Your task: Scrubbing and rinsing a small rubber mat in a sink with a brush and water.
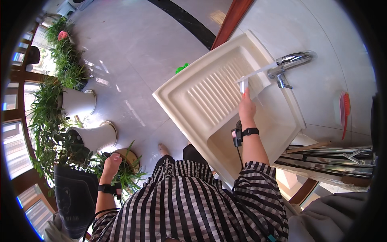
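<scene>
My right hand (247,109) is closed on the orange end of a small white brush (244,85), as far as its size lets me tell, over the washboard part (211,90) of a cream laundry sink (181,124). Water (257,72) runs from a chrome faucet (293,59) onto the brush's far end. My left hand (113,163) hangs away from the sink, near the potted plants, with its fingers curled; whether anything lies inside them is not visible. Both wrists wear black bands with small devices and cables.
A red brush (344,109) hangs on the tiled wall at the right. Leafy plants in white pots (99,136) line the windows at the left, beside a dark cloth (74,199). A green object (182,68) shows past the sink's edge. Metal rods (332,160) lie right of the sink.
</scene>
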`<state>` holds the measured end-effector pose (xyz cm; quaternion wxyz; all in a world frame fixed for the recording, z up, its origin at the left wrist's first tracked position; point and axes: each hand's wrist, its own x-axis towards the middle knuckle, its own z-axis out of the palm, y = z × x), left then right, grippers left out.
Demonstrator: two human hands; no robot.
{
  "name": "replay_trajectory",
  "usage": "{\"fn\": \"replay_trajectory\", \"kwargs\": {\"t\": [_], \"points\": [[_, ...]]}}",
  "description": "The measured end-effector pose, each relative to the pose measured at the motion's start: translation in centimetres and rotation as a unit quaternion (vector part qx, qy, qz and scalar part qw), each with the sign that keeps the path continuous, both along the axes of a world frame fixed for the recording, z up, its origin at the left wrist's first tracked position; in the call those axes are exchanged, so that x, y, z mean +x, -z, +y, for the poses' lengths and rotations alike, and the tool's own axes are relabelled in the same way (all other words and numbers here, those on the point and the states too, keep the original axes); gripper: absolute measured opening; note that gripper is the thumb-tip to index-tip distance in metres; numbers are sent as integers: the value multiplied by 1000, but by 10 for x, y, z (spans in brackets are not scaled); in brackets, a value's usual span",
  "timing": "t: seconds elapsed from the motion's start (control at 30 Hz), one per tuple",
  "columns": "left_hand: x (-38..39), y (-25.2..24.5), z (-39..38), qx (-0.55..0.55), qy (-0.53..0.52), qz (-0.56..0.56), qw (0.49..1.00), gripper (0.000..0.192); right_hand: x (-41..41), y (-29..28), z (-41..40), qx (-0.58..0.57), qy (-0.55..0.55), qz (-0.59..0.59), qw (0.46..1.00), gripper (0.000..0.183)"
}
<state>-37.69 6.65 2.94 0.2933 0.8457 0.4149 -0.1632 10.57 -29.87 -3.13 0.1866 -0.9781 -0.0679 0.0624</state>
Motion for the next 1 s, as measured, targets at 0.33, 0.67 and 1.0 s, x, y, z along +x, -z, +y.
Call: {"fn": "replay_trajectory", "kwargs": {"t": [0.33, 0.67, 1.0], "points": [[-16, 6, 11, -13, 11, 3, 1000, 32, -142, -13, 96, 50, -231, 6, 972, 47], [-39, 11, 36, -29, 11, 12, 999, 35, -178, -43, -81, -82, -142, 41, 986, 47], [-21, 17, 51, -3, 54, -31, 998, 31, -214, -22, -51, 143, -224, 34, 963, 39]]}}
